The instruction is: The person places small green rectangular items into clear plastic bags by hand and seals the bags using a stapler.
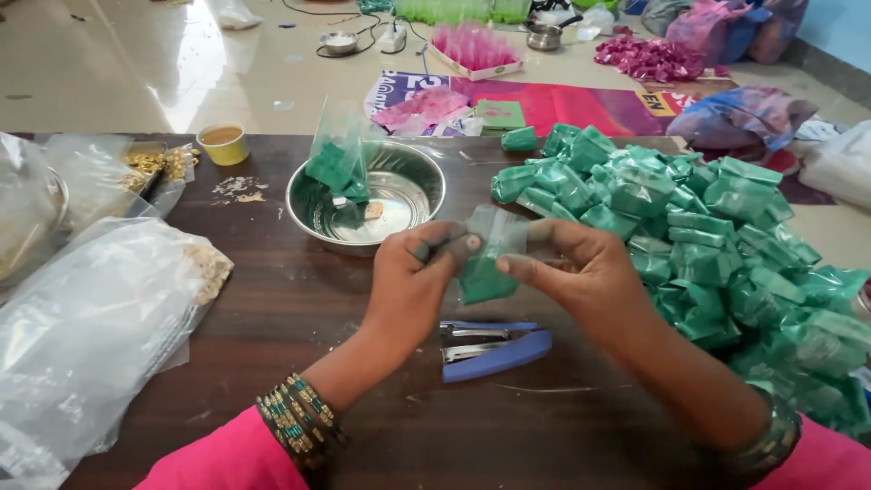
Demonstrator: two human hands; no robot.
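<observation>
Both hands work one small clear packet [487, 263] with green filling, held up over the tabletop [299, 308]. Left hand [413, 277] grip: thumb and fingers closed on the packet's left top edge. Right hand [581, 263] grip: fingers pinched together on the right top edge, thumb below.

Packet sits between the two grips, the green mass hanging at the bottom, clear top stretched between the fingertips. To do it well, likely: keep the top flat and taut, filling shaken down clear of the fold, both pinches level.

Blue stapler [494, 347] lies on the tabletop just below the hands, untouched. Steel bowl [367, 195] behind holds another green packet. Heap of green packets [708, 245] at right, clear plastic bags [82, 327] at left, small yellow cup [223, 143] at the far edge.
</observation>
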